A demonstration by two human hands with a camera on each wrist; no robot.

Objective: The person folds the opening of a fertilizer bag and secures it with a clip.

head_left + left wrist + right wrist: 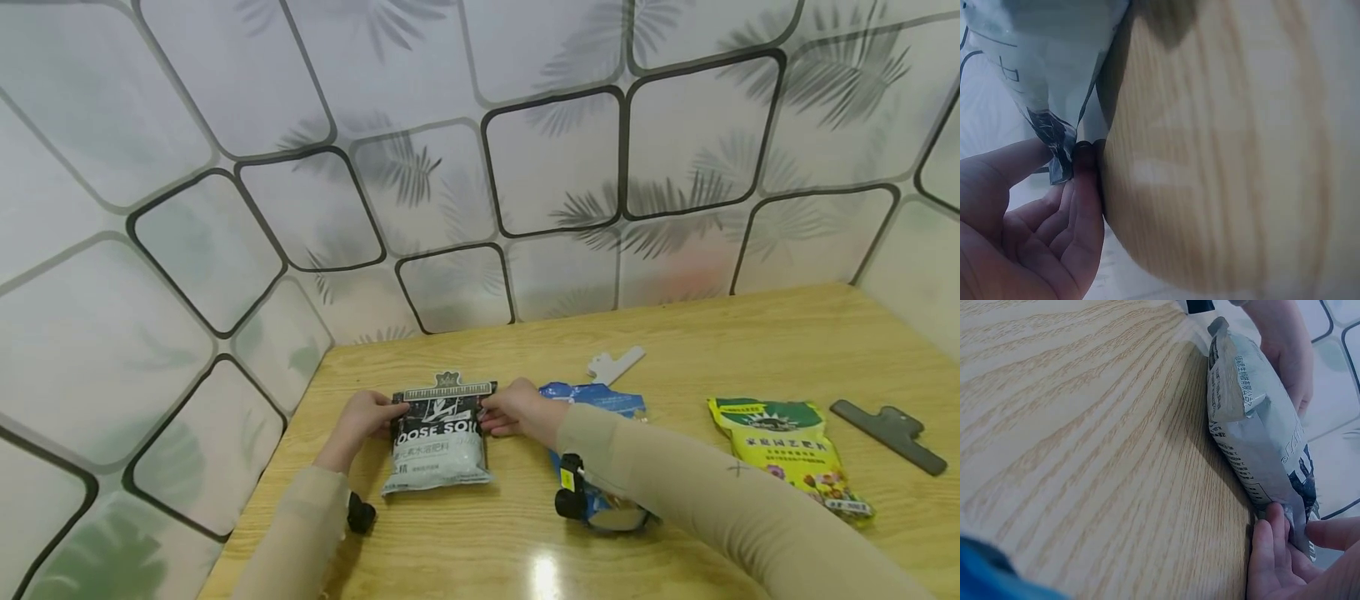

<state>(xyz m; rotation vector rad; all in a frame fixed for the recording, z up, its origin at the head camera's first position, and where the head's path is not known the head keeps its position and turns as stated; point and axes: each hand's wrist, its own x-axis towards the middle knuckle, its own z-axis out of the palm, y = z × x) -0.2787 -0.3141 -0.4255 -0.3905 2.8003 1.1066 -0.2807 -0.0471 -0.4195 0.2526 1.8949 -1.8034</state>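
A black and silver fertilizer bag [438, 454] marked LOOSE SOIL lies on the wooden table, and a grey-green sealing clip [448, 389] spans its top edge. My left hand [363, 422] pinches the upper left side of the bag. In the left wrist view, the thumb and fingers [1088, 212] close on its dark, gathered corner. On the opposite side, my right hand [520, 407] grips the upper right edge. The right wrist view has the thumb on the printed front and the fingers [1264, 556] at the back of the bag [1257, 444].
A blue bag [600, 400] lies partly hidden under my right forearm, with a white clip [617, 364] behind it. Farther right are a yellow and green fertilizer bag [787, 450] and a dark grey clip [890, 435]. A patterned wall [555, 275] borders the table's far edge.
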